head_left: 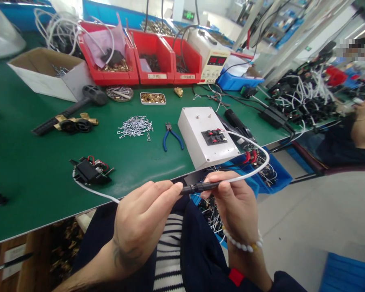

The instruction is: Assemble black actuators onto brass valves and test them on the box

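Between my two hands is a black cable connector [197,187], held level in front of the table edge. My left hand [146,219] pinches its left end, where a white cable runs back to a black part with red wires [93,170] on the table. My right hand [234,198] grips the right end. From there a white cable [263,162] loops up to the terminal block [214,137] on a white box [197,138]. Whether the connector's halves are fully joined, I cannot tell.
Blue-handled pliers [172,138], a pile of metal clips [135,127] and a black hammer [73,109] lie on the green table [48,194]. Red bins [153,56] and a power supply [213,61] stand behind. At right, another person's arm [363,125] is near piled cables.
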### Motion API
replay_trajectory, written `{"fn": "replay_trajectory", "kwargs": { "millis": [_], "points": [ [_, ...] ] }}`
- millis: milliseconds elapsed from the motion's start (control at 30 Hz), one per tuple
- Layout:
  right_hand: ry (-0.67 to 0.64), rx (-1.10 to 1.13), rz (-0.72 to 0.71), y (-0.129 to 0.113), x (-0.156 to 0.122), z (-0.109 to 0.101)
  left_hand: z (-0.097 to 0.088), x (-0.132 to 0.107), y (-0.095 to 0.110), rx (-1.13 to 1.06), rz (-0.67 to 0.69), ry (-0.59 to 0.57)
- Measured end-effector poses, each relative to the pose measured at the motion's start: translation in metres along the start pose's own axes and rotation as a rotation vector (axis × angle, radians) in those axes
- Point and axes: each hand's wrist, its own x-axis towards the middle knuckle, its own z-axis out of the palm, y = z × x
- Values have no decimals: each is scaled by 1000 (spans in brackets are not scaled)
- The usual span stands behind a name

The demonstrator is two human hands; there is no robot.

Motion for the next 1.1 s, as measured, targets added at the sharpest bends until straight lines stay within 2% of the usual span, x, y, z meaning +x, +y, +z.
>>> {"fn": "replay_trajectory", "kwargs": {
  "millis": [167, 267, 333, 400, 467, 500, 567, 600, 633, 667, 767, 800, 867, 900, 967, 1033, 1100],
  "points": [
    [68, -75, 164, 6, -3, -9, 18, -4, -2, -46, -62, -69],
    [103, -107, 293, 17, -6, -17, 29, -9, -3, -43, -106, -177],
    [73, -135, 423, 30, -8, -24, 31, -9, -6, -27, -125, -281],
    [-80, -218, 608, 43, -9, -35, 25, -8, -14, -31, -137, -332],
    [-352, -409, 775, 48, -9, -48, 10, -9, -28, 13, -171, -265],
    [-504, -528, 815, 47, -8, -54, 0, -11, -38, 81, -208, -200],
    [-742, -710, 786, 33, -2, -61, -22, -20, -61, 307, -312, -101],
    [-792, -747, 729, 21, 4, -62, -31, -26, -72, 429, -367, -87],
    [-777, -756, 649, 8, 13, -61, -40, -33, -83, 524, -411, -104],
    [-698, -750, 550, -6, 24, -58, -46, -39, -92, 580, -443, -139],
    [-267, -844, 106, -36, 75, -46, -55, -51, -105, 632, -594, -195],
    [-127, -895, -39, -39, 95, -42, -56, -51, -106, 610, -636, -171],
    [74, -981, -214, -36, 137, -35, -55, -49, -101, 509, -673, -74],
    [106, -1017, -221, -30, 156, -32, -54, -47, -97, 428, -675, -20],
    [80, -1092, -154, -16, 184, -26, -53, -45, -87, 219, -687, 69],
    [-2, -1145, -56, -4, 197, -22, -52, -43, -76, -1, -674, 136],
    [-52, -1169, -14, 3, 199, -20, -51, -42, -65, -172, -599, 178]
  ]
}}
